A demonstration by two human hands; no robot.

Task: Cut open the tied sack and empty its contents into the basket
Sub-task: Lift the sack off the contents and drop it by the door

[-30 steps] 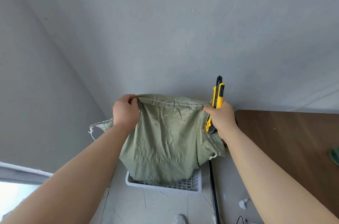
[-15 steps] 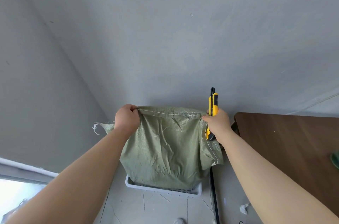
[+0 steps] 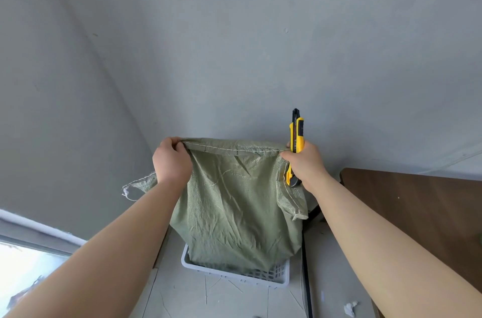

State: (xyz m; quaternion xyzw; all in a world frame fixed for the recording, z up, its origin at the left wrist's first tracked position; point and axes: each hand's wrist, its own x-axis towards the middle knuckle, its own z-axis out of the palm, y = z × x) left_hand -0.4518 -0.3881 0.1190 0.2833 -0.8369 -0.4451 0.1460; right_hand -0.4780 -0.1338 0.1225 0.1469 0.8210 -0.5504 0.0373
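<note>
While both hands [image 3: 172, 158] [image 3: 306, 164] grip its seam, sack [image 3: 240, 213] hangs into basket [image 3: 234, 274].

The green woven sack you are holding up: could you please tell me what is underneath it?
Beneath the green woven sack sits a white slotted plastic basket on the pale floor; the sack's lower end hangs into it. The sack covers most of the basket's inside, so any contents there are hidden.

Grey plastered wall [image 3: 260, 44] filled the far view, blank but for small marks. Brown wooden tabletop [image 3: 417, 208] sat on the right, its corner near the wall. Pale tiled floor [image 3: 229, 299] lay below, scratched and dusty. Crumpled white scrap [image 3: 349, 309] lay on the floor, near right. Bright window [image 3: 23, 276] showed at the near left, white frame along its top.
</note>
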